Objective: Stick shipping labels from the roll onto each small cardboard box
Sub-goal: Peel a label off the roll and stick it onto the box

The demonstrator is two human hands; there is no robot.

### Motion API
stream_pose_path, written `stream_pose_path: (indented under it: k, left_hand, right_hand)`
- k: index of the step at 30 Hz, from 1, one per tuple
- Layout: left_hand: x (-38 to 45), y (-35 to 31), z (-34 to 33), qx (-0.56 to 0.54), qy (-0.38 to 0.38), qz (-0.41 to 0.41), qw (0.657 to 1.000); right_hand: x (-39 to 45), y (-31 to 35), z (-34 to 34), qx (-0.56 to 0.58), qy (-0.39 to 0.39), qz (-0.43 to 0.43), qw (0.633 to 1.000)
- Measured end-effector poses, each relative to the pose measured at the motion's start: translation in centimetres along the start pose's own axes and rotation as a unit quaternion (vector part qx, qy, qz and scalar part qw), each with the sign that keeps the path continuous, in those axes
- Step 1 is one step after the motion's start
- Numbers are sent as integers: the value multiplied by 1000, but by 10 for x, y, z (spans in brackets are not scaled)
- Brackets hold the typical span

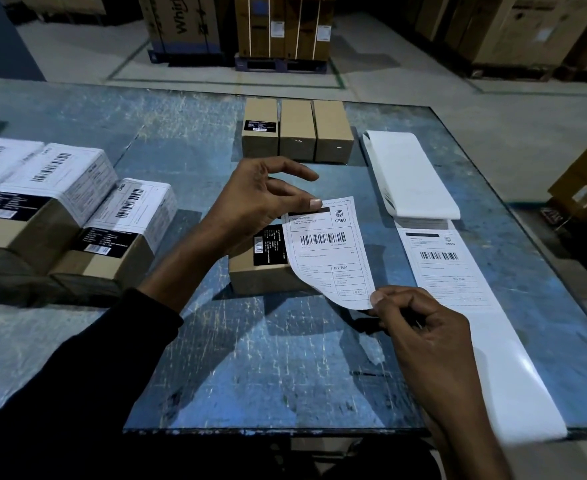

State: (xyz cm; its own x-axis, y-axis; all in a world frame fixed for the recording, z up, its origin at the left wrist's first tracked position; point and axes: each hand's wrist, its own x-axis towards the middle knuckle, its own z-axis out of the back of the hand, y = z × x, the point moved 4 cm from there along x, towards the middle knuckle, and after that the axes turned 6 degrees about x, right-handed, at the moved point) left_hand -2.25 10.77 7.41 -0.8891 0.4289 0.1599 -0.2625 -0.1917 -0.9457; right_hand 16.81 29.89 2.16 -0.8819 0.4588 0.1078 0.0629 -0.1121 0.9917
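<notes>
The peeled white paper shipping label (330,251) hangs over the small brown cardboard box (260,271) at the middle of the scuffed blue table (267,358). The left hand (260,199) pinches its far edge and the right hand (420,327) pinches its near corner. Best to square it with the box top, land one edge, then smooth outward.

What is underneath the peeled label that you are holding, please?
A small cardboard box lies under the shipping label pinched by both hands: left, right. Its black barcode sticker shows; the box's right part is covered.
</notes>
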Motion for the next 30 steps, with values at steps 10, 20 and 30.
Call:
stream_pose_path:
  k: [10, 20, 30]
  left_hand:
    - [0, 1, 0, 22, -1, 1, 1000]
    - [1, 3, -1, 41, -2, 11, 999]
    - [1, 3, -1, 53, -5, 12, 999]
  right_hand:
    - [0, 0, 0, -17, 3, 1, 1000]
    - [0, -2, 2, -6, -9, -6, 1000]
    - [1, -1, 1, -2, -11, -4, 1000]
